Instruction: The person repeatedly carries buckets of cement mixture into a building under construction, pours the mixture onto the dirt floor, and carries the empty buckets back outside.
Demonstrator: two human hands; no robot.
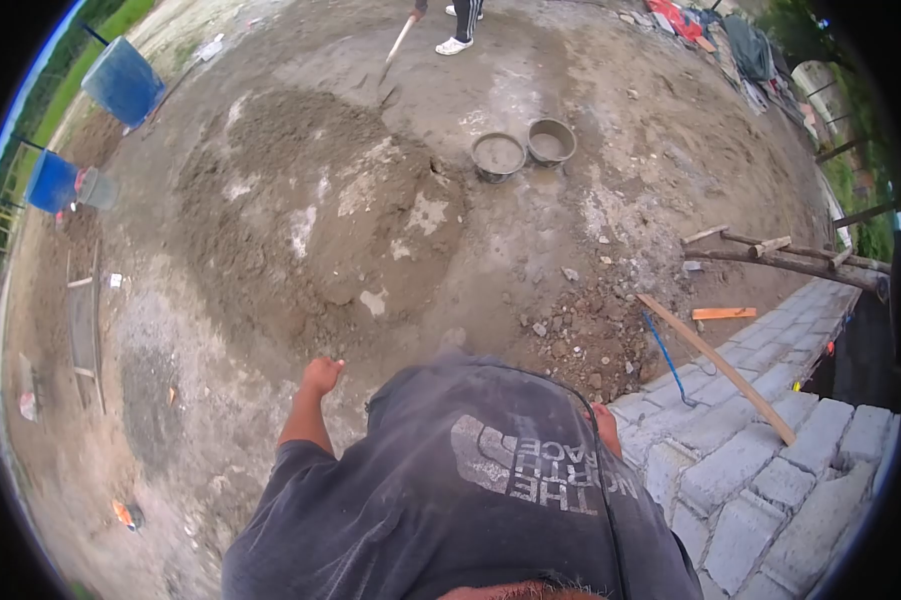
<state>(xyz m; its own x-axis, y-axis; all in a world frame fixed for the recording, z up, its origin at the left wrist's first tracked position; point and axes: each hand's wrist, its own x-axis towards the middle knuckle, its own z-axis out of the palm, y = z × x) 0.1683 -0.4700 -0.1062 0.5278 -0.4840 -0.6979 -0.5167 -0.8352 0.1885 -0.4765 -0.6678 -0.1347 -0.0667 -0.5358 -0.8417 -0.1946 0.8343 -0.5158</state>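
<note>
My left hand hangs beside my body over the ground, its fingers curled in, and nothing shows in it. At the other side of my dark shirt, my right hand is mostly hidden behind the cloth and a black cable; its fingers cannot be made out. In front of me lies a broad heap of grey-brown sand or mortar. Beyond it stand two round buckets, one filled with grey material, the other beside it.
Another person holds a shovel at the heap's far edge. Blue barrels stand at the left. At the right are a block wall, a leaning plank, a blue bar and a wooden ladder. Rubble lies nearby.
</note>
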